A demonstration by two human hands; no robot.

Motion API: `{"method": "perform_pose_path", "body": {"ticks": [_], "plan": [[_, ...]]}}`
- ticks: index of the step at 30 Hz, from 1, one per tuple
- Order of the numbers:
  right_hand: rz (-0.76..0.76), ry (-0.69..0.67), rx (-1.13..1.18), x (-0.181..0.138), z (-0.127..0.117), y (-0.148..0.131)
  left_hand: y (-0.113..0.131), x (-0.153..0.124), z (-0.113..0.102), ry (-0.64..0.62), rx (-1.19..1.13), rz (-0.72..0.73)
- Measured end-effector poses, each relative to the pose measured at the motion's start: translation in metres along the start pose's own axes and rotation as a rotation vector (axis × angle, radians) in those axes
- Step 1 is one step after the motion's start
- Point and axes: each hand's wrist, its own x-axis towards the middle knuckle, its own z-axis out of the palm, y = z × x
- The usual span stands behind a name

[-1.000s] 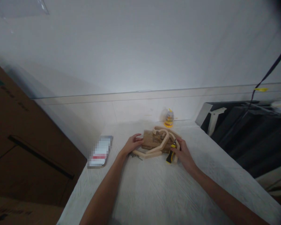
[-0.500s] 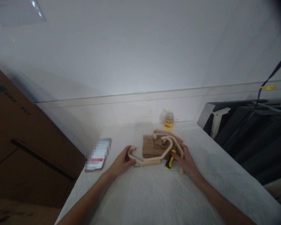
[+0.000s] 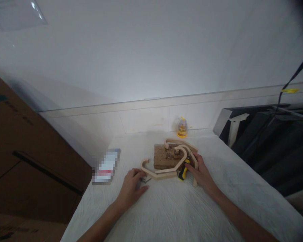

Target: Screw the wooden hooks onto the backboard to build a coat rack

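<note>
The left hand (image 3: 129, 188), spread wide, seems to reach for thin grey metal bits (image 3: 147, 180), needing a small pinch; the right hand (image 3: 201, 174) touches a yellow-and-black screwdriver (image 3: 183, 171), grip unclear.

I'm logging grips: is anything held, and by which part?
The right hand appears to grip a screwdriver by the shaft end of its handle, against a wooden piece. The left hand, beside metal pieces, shows no clear hold.

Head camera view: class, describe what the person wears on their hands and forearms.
The left hand and right hand wear no gloves. The left forearm and right forearm show no sleeves, watches or bracelets within the picture. Rings would be too small to tell.
</note>
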Motion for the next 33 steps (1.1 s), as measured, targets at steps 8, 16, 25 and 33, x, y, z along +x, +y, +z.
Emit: {"method": "perform_pose_path", "body": {"ticks": [8, 16, 25, 33], "plan": [[-0.012, -0.015, -0.006, 0.002, 0.001, 0.003, 0.033, -0.001, 0.015, -0.173, -0.144, 0.075], [-0.042, -0.032, -0.016, 0.001, 0.002, 0.005, 0.065, -0.011, 0.018, -0.303, -0.011, 0.390], [-0.078, -0.067, -0.134, 0.004, -0.007, -0.007, 0.037, 0.046, 0.026, 0.080, 0.252, 0.557], [-0.173, -0.158, -0.326, 0.006, -0.018, -0.010, 0.034, 0.042, 0.038, 0.167, 0.371, 0.637]]}}
